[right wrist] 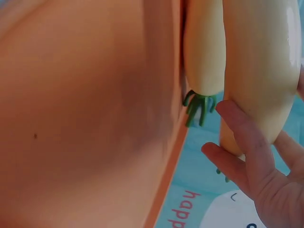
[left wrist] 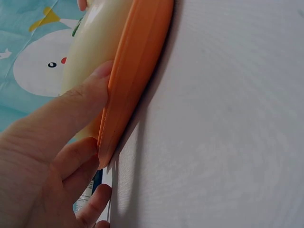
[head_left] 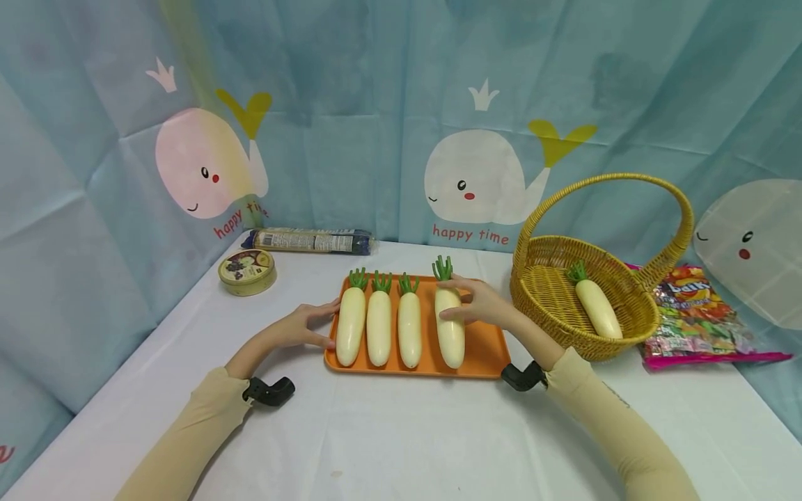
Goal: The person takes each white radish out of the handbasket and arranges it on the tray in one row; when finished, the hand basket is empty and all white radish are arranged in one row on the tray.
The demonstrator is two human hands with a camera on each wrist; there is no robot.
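Observation:
My right hand (head_left: 473, 303) grips a white radish (head_left: 450, 341) with green leaf stubs, thumb on one side and fingers on the other, over the right part of an orange tray (head_left: 485, 351). In the right wrist view the held radish (right wrist: 259, 57) stands off the tray surface. Three more radishes, among them the middle one (head_left: 379, 327), lie side by side on the tray's left part, leaves to the back. At the tray's left rim, my left hand (head_left: 307, 325) rests its thumb and fingertips, relaxed, beside the leftmost radish (head_left: 351, 327).
A yellow wicker basket (head_left: 541, 306) with a tall handle stands right of the tray, one radish (head_left: 598, 309) inside. Behind it lies a candy bag (head_left: 695, 313). At the back left are a round tin (head_left: 247, 272) and a long wrapped pack (head_left: 307, 241). A whale-print curtain hangs behind.

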